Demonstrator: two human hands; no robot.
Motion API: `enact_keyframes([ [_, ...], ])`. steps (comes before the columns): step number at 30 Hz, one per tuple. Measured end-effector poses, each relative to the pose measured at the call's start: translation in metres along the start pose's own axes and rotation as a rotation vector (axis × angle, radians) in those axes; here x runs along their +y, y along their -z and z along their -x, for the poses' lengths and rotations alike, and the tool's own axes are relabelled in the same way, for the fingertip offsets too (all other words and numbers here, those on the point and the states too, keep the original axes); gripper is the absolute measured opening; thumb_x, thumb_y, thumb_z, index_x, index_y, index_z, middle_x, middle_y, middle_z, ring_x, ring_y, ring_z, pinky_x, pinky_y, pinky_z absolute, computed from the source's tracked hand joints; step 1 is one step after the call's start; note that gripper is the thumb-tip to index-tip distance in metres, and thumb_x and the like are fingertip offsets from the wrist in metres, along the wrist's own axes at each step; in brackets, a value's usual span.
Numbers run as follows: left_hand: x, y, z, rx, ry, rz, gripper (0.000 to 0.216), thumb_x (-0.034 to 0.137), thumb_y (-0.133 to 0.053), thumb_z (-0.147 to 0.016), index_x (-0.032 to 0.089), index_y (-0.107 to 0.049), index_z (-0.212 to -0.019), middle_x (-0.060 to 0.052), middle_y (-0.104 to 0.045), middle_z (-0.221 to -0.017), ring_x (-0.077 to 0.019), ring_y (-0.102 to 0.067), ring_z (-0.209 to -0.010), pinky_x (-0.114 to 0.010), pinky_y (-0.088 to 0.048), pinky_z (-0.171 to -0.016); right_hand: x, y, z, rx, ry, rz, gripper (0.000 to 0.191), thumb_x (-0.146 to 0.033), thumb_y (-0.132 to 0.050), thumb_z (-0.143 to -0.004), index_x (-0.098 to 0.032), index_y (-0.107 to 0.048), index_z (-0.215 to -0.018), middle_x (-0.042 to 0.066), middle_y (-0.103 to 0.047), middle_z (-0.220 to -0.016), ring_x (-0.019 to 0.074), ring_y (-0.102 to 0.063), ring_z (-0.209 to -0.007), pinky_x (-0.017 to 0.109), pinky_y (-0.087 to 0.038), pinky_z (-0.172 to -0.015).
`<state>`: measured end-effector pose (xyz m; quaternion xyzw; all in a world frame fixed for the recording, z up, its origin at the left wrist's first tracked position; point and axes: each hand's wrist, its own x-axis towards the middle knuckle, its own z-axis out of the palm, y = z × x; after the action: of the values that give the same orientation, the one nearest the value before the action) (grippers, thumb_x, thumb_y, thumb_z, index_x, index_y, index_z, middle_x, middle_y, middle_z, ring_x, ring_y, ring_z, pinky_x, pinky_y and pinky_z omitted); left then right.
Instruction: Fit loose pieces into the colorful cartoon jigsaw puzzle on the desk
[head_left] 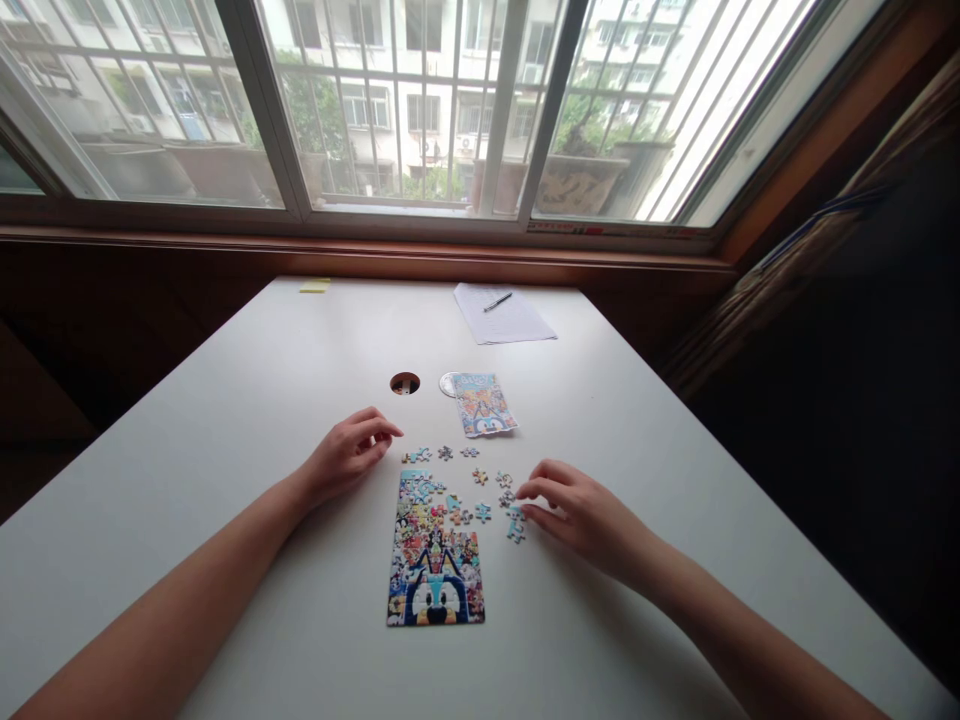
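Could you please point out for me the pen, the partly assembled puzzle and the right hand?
Pen (497,302): head view, middle of its barrel.
Partly assembled puzzle (436,562): head view, near its middle.
Right hand (576,506): head view, back of the hand.

White table (322,620) with puzzle (437,575), loose pieces (482,512), papers (502,325)

The table (247,420) is smooth and a bit shiny. The puzzle (433,560) looks like shiny card. The sheets (495,325) are paper. The window ledge (375,253) looks like wood.
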<state>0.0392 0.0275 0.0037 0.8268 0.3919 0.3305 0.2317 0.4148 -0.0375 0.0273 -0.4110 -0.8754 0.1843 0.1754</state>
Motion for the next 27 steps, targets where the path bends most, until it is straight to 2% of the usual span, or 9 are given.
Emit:
enact_keyframes([
  [4,0.004,0.002,0.000,-0.033,-0.100,0.006,0.025,0.013,-0.051,-0.094,0.020,-0.072,-0.106,-0.006,-0.059,-0.096,-0.0116,-0.056,-0.076,-0.021,-0.045,-0.059,-0.012,-0.006,-0.008,0.010,0.034,0.040,0.016,-0.029,-0.064,-0.094,-0.024,-0.071,-0.108,0.009,-0.065,-0.103,0.0224,-0.063,-0.094,0.036,-0.053,-0.082],
  [9,0.007,0.005,0.001,-0.126,-0.230,-0.021,0.031,0.010,-0.055,-0.091,0.025,-0.073,-0.111,-0.007,-0.059,-0.098,-0.0172,-0.057,-0.090,-0.029,-0.051,-0.076,-0.025,-0.021,-0.018,-0.016,0.033,0.072,0.019,-0.028,-0.071,-0.089,-0.025,-0.071,-0.108,0.008,-0.065,-0.104,0.0238,-0.061,-0.095,0.038,-0.053,-0.082],
  [13,0.011,0.006,0.001,-0.191,-0.293,-0.059,0.034,0.012,-0.059,-0.089,0.028,-0.072,-0.116,-0.007,-0.061,-0.100,-0.0188,-0.054,-0.091,-0.033,-0.051,-0.079,-0.026,-0.027,-0.021,0.001,-0.003,0.073,0.013,-0.023,-0.067,-0.091,-0.024,-0.072,-0.103,0.007,-0.065,-0.101,0.0224,-0.062,-0.093,0.037,-0.052,-0.082],
  [18,0.016,0.007,0.000,-0.234,-0.336,-0.074,0.036,0.014,-0.060,-0.089,0.031,-0.071,-0.119,-0.007,-0.062,-0.102,-0.0199,-0.052,-0.093,-0.034,-0.051,-0.081,-0.021,-0.028,-0.019,0.035,-0.037,0.058,0.015,-0.023,-0.061,-0.095,-0.024,-0.073,-0.102,0.007,-0.065,-0.099,0.0213,-0.063,-0.091,0.035,-0.052,-0.082],
  [27,0.015,0.007,0.001,-0.291,-0.337,-0.137,0.038,0.016,-0.062,-0.088,0.031,-0.069,-0.122,-0.008,-0.061,-0.107,-0.0221,-0.053,-0.099,-0.037,-0.052,-0.086,-0.024,-0.030,-0.025,-0.008,-0.032,0.044,0.021,-0.021,-0.070,-0.088,-0.026,-0.074,-0.108,0.006,-0.066,-0.101,0.0216,-0.064,-0.091,0.035,-0.051,-0.082],
])
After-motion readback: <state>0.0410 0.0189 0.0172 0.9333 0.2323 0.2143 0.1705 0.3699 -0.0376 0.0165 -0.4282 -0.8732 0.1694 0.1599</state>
